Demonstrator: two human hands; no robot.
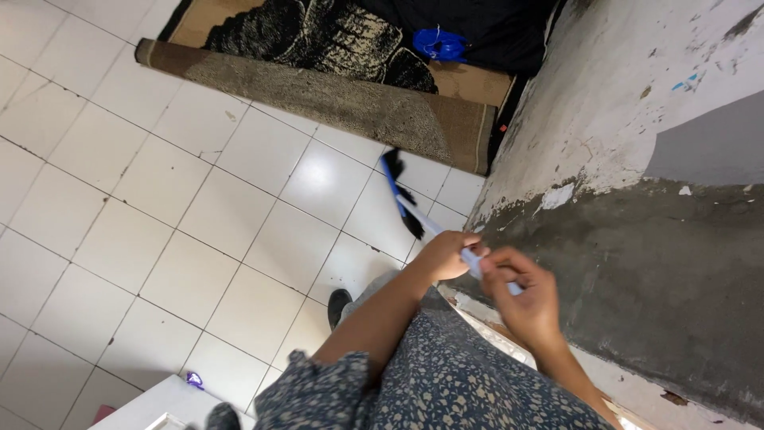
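Glossy white tiled floor [239,207], coarse pile rug [334,99], rough flaking plaster wall [637,119], smooth plastic broom handle [418,213].

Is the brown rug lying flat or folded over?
Folded over. The rug has its near edge turned back, showing the plain brown underside over the patterned top, next to the broom head.

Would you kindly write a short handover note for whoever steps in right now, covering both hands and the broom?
Left hand: closed around the broom's pale handle.
Right hand: gripping the same handle higher up, near its end.
Broom: blue head with black bristles down on the white tiled floor, beside the grey wall and just short of the folded-back brown rug.
Done: broom in both hands, bristles on the floor.
Left: no dirt pile visible; progress cannot be told.
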